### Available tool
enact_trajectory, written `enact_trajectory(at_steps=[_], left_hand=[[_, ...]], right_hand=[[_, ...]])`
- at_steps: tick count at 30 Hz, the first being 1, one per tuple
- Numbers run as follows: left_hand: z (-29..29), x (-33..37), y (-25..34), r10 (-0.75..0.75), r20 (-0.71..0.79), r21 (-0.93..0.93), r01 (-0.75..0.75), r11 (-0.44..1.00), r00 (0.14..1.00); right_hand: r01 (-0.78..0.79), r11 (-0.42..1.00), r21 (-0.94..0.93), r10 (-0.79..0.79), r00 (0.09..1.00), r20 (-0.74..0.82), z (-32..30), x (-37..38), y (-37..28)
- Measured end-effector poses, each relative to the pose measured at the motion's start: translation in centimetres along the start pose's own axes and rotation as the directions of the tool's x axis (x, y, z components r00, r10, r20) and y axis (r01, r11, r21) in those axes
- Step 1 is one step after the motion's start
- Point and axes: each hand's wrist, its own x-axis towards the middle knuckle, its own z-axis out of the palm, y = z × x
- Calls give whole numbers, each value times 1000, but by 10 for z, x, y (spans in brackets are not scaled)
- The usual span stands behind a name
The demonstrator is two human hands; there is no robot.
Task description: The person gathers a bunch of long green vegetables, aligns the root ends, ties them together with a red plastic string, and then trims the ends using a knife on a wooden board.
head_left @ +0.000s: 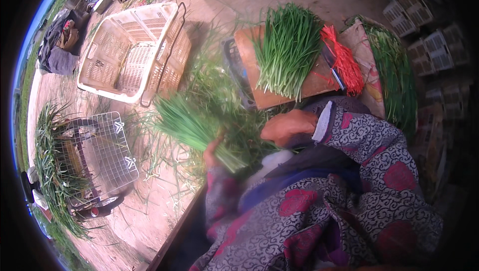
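Observation:
My left hand point(213, 154) is wrapped round the lower stalks of a bunch of green chives point(182, 121). The leafy ends fan out to the far left and the pale ends point toward my lap. To the right, my right hand point(288, 127) is closed, its back turned up. Whatever its fingers may hold is hidden. Just beyond that hand, a thick pile of chives point(289, 46) lies on a brown board point(245, 46). A bundle of red strips point(343, 61) rests on the board's right side, beside a thin blue-and-white object point(338, 77).
An off-white plastic crate point(149, 79) stands at the far left. Nearer, a wire rack point(107, 156) sits beside heaped leaves point(55, 161). Loose trimmings point(209, 81) cover the ground ahead. More chives point(391, 66) lie by a cloth at right; stacked crates point(409, 9) stand beyond.

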Motion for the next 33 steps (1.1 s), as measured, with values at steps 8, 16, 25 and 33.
enact_trajectory(at_steps=[8,16,25,33], left_hand=[[-19,41,-13,100,-2,113,-99,989,995],[44,0,-6,113,-125,262,-77,962,986],[18,37,7,169,-30,291,-153,944,985],[-25,81,28,302,18,357,-289,888,953]], right_hand=[[-620,780,-90,317,515,-796,-80,9,138],[-713,700,-42,399,439,-805,-75,43,194],[-11,770,638,588,400,-703,-108,-12,168],[-109,910,399,293,851,-436,-85,-8,112]])
